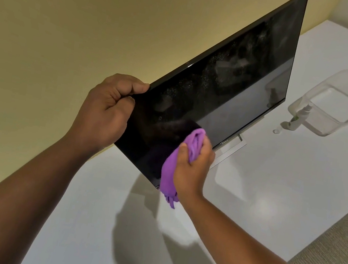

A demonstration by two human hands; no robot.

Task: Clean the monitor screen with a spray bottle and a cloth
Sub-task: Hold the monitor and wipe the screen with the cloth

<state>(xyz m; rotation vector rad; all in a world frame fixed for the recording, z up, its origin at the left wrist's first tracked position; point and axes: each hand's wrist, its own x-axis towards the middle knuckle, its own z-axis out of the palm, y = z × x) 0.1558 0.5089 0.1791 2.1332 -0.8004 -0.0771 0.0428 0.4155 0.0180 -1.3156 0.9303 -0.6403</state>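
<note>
A black monitor (237,73) stands on a white table, its dark screen speckled with spray droplets and smears across the upper part. My left hand (108,111) grips the monitor's near left edge, thumb on the front. My right hand (193,165) holds a bunched purple cloth (172,171) pressed against the lower near corner of the screen. A small white spray bottle (298,117) with a green label stands on the table beyond the monitor, its loose cap (276,131) lying next to it.
A clear plastic container (341,103) sits on the white table (273,196) behind the bottle. The silver monitor stand (233,147) shows under the screen. A yellowish wall rises at the left; a textured grey floor lies at the right.
</note>
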